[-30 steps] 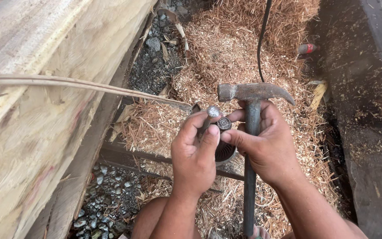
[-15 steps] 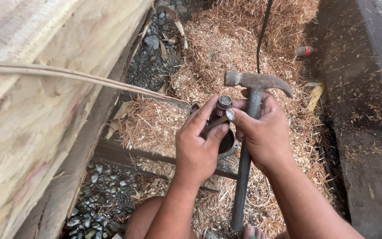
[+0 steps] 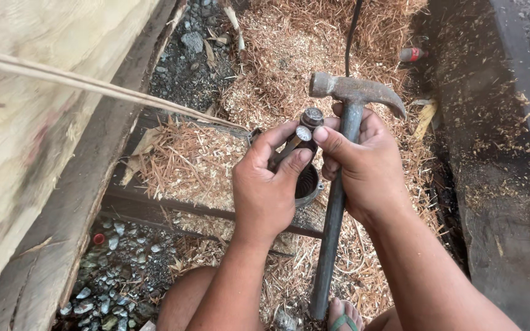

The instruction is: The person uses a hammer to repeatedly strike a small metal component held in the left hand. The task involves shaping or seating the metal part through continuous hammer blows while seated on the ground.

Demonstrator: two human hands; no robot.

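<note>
My left hand (image 3: 268, 190) grips a dark metal part (image 3: 307, 184) with a round, cup-like body and a bolt stem (image 3: 310, 119) sticking up from it. My right hand (image 3: 366, 168) holds a rusty claw hammer (image 3: 354, 92) upright by its metal handle (image 3: 332, 233). That same hand's forefinger and thumb pinch a small round nut or washer (image 3: 303, 133) on the stem. Both hands meet over a heap of wood shavings, and the hammer head stands just above my right knuckles.
A large pale timber (image 3: 44, 141) fills the left side, with a thin wooden strip (image 3: 93, 86) running across it. Wood shavings (image 3: 289, 55), gravel (image 3: 124, 270), a black cable (image 3: 352, 27), a dark plank (image 3: 510, 153) at right and my sandalled foot (image 3: 345, 315) lie around.
Both hands and the hammer have shifted slightly right and up. My right fingers have moved onto the small round piece at the stem's top.
</note>
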